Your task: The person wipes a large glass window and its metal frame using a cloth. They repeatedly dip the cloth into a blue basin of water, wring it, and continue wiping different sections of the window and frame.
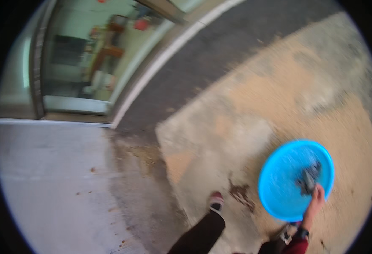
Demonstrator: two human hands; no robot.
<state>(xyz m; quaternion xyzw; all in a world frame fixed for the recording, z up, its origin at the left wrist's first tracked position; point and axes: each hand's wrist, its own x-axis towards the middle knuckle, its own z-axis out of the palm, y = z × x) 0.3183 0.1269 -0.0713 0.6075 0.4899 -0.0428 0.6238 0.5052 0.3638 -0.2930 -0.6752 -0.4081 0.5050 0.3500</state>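
A round blue plastic basin (276,193) is at the lower right, over the sandy concrete ground. My right hand (316,198), with a dark band on the wrist, reaches over the basin's near rim. Its fingers are closed on a crumpled dark grey cloth (308,177) inside the basin. Blur hides the fine folds of the cloth and the exact grip. My left hand is out of view.
My shoe (216,200) and dark trouser leg are left of the basin, beside a brown patch on the ground (242,194). A smooth pale floor (55,165) lies at left. Above it stands a framed glass door (75,79), with a dark paved strip (186,70) alongside.
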